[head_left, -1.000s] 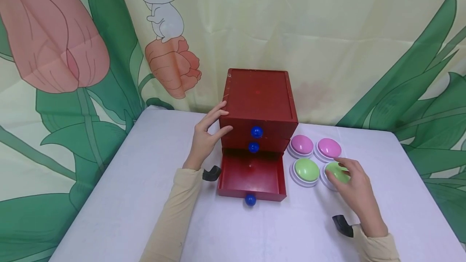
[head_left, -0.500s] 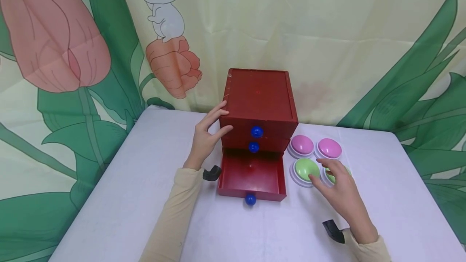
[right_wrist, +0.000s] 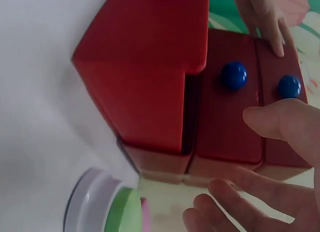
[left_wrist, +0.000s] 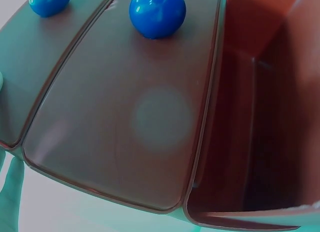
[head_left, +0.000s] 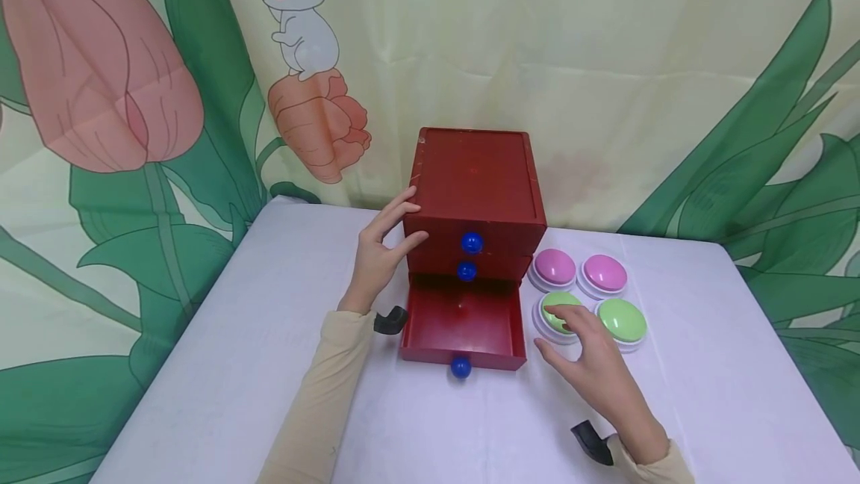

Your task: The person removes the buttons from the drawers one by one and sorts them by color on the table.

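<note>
A dark red cabinet of small drawers (head_left: 473, 178) stands near the back of the table, blue round knobs on its front. Its bottom drawer (head_left: 463, 323) is pulled out, with nothing in it. My left hand (head_left: 376, 256) rests on the cabinet's left side near the top, thumb at the front edge. To the right of the cabinet, my right hand (head_left: 598, 364) hovers with fingers spread over the near-left green push light (head_left: 556, 311), partly covering it. In the right wrist view that hand (right_wrist: 265, 167) has nothing between thumb and fingers.
Another green push light (head_left: 621, 320) sits to the right, with two pink ones (head_left: 555, 266) behind, all on white bases. A printed curtain (head_left: 605, 95) hangs behind the white-covered table (head_left: 269, 364). Black wrist mounts project beside both hands.
My right hand has moved left from the right green push light to the left green one, uncovering the first. The left hand stays at the cabinet.
</note>
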Demonstrator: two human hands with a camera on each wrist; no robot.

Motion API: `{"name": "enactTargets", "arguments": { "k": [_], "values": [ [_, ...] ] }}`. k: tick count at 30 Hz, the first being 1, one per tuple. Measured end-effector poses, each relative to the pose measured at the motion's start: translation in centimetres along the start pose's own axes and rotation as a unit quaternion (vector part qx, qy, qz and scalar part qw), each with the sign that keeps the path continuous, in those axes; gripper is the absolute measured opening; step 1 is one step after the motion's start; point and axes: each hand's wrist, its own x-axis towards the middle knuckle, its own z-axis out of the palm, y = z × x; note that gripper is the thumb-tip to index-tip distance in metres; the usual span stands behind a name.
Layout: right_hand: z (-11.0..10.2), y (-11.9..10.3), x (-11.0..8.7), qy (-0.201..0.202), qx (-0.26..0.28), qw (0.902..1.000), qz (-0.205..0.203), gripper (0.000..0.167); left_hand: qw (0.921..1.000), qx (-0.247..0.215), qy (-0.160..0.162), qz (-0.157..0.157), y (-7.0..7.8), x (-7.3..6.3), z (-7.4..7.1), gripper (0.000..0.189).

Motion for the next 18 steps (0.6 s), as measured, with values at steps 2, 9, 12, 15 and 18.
{"name": "enactTargets", "arguments": {
  "k": [2, 9, 12, 15, 18],
  "values": [
    [0.2, -0.4, -0.1, -0.014, 0.004, 0.9999, 0.007, 0.055, 1.0000, 0.004, 0.002, 0.007, -0.7, 0.0, 0.0, 0.041],
    [0.8, -1.7, -0.3, -0.041, 0.011, 0.9988, 0.024, 0.055, 0.9998, 0.001, 0.001, -0.019, 1.3, 0.0, 0.1, 0.039],
    [1.0, -2.3, -0.4, -0.048, 0.014, 0.9985, 0.025, 0.053, 0.9998, 0.004, 0.000, -0.021, 2.3, 0.0, 0.0, 0.037],
    [1.2, -3.0, -0.6, -0.054, 0.014, 0.9981, 0.025, 0.052, 0.9997, 0.007, -0.001, -0.023, 2.4, 0.0, 0.0, 0.037],
    [1.4, -3.6, -0.7, -0.063, 0.023, 0.9975, 0.024, 0.051, 0.9997, 0.006, -0.001, -0.023, 2.5, 0.0, 0.1, 0.037]
  ]
}}
